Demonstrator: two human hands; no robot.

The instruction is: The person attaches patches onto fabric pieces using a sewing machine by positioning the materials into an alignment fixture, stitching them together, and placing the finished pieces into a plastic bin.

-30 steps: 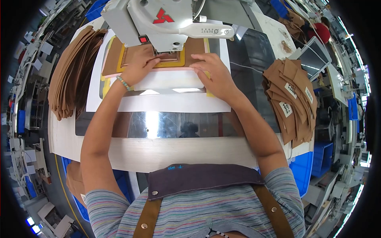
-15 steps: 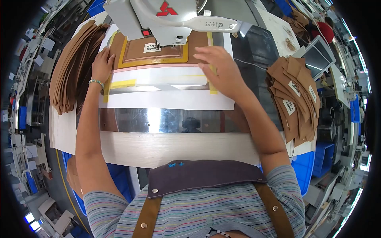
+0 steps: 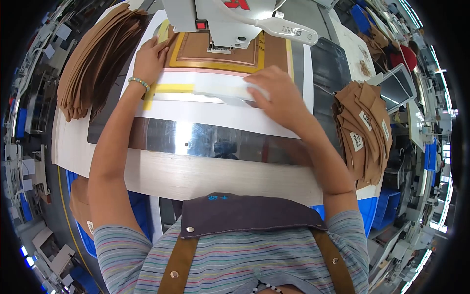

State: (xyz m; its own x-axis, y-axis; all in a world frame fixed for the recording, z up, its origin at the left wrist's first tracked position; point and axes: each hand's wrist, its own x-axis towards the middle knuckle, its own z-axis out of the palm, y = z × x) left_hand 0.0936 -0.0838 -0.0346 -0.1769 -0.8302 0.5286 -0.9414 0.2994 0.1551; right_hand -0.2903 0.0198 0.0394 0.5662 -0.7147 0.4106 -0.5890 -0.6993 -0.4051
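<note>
My left hand (image 3: 151,58), with a beaded bracelet on the wrist, rests at the left edge of the brown fabric (image 3: 276,51), its fingers bent slightly and lying on it. My right hand (image 3: 279,95) is slightly blurred. Its thumb and fingers close around the right end of a translucent strip (image 3: 220,92), which yellow tape (image 3: 174,88) borders on the left. Beyond the strip, a yellow-edged frame (image 3: 215,64) lies over the fabric beneath the head of a white machine (image 3: 223,19). A printed label (image 3: 219,50) shows partly under the machine. White sheet (image 3: 205,112) lies below.
A tall stack of brown pieces (image 3: 90,63) stands at the left. More brown pieces with white labels (image 3: 363,132) lie fanned at the right. A shiny metal plate (image 3: 200,139) borders the pale table edge (image 3: 205,174). Blue bins (image 3: 384,208) stand lower down.
The white sheet, frame and fabric have shifted right and away from me relative to the machine. Both hands moved with them; my right fingers, spread before, have closed around the strip's end.
</note>
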